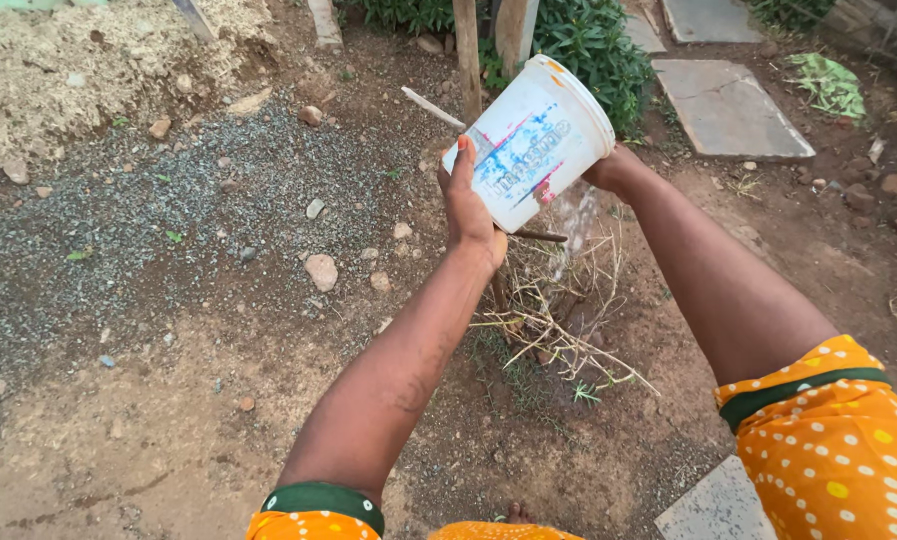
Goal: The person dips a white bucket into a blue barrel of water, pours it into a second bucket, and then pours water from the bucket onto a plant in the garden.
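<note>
Left of the white bucket (533, 140) lay grey gravel (168, 220) and a few small stones (320, 270). Against the bucket's near side, the left hand (468, 205) pressed flat, fingers up, holding it. The bucket was tipped over, its open end low, and water (573, 225) ran down onto the dry plant (553, 310) right under it. Behind the bucket, the right hand (608, 170) gripped its far side, mostly hidden. Pouring looked like the step going on. Next, I think, the hands would need to tip it more to get the last water out.
</note>
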